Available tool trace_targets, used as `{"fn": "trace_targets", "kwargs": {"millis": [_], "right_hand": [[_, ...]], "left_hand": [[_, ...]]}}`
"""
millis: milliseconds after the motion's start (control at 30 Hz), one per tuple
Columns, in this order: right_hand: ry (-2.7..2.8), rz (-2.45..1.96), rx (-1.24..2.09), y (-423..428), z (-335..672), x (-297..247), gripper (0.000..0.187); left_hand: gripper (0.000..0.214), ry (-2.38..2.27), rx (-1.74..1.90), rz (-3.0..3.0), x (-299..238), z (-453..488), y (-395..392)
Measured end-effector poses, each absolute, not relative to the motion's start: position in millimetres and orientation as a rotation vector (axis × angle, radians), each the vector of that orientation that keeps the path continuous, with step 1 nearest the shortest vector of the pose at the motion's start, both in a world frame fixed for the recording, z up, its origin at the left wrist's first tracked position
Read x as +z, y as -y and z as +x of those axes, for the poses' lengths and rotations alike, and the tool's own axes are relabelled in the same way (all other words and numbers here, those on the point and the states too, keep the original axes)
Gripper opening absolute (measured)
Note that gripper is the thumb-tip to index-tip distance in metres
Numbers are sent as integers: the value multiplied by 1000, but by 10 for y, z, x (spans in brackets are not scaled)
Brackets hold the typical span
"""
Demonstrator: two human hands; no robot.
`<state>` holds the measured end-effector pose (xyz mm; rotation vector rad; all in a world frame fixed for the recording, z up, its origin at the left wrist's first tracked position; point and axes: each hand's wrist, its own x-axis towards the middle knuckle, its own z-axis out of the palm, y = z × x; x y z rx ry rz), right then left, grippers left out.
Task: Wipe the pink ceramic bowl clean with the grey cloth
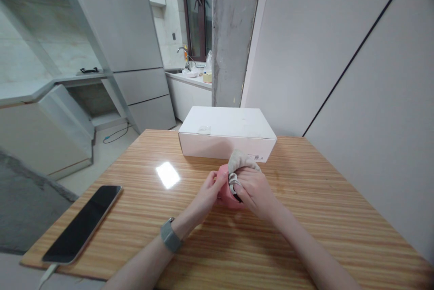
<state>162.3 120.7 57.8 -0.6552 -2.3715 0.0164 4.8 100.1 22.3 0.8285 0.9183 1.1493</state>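
Note:
In the middle of the wooden table [142, 163], my left hand [212, 190] grips the left side of a small pink container [231, 203] with a dark inside. My right hand [257, 190] is closed on a light grey cloth [240, 160], which bunches over the container's rim. Part of the cloth sticks up behind my right knuckles, and part is pressed at the opening by the thumb. Both hands hide much of the container, so its full shape does not show. A grey band sits on my left wrist.
Just behind my hands stands a closed white box [227, 141]. A phone [83, 224] with a white cable [47, 276] lies at the table's left edge. Beyond are a fridge [115, 23], a sink counter [190, 89], a concrete pillar [233, 32] and a white wall [325, 46] at right.

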Motion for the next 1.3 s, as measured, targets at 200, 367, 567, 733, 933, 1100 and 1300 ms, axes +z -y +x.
{"fn": "trace_targets", "kwargs": {"millis": [200, 367, 567, 733, 933, 1100, 1300], "right_hand": [[2417, -613, -22, -1198, 1622, 586, 41], [2493, -594, -56, -1153, 1553, 577, 37], [2386, -654, -132, -1199, 1572, 552, 36], [2424, -635, -143, -1180, 1594, 556, 32], [2437, -566, -76, -1120, 1567, 593, 33], [2356, -600, -43, -1153, 1593, 644, 34], [2339, -589, -10, -1173, 1654, 641, 38]], "left_hand": [[51, -573, 1016, 599, 249, 74, -1026], [52, -586, 1019, 551, 226, 75, -1047], [42, -569, 1110, 568, 206, 106, -1020], [33, -615, 1067, 653, 233, 5, -1046], [45, -782, 1074, 684, 197, -59, -1099], [35, -690, 1175, 658, 222, -7, -1040], [32, -639, 1093, 597, 269, 6, -1018]]}}
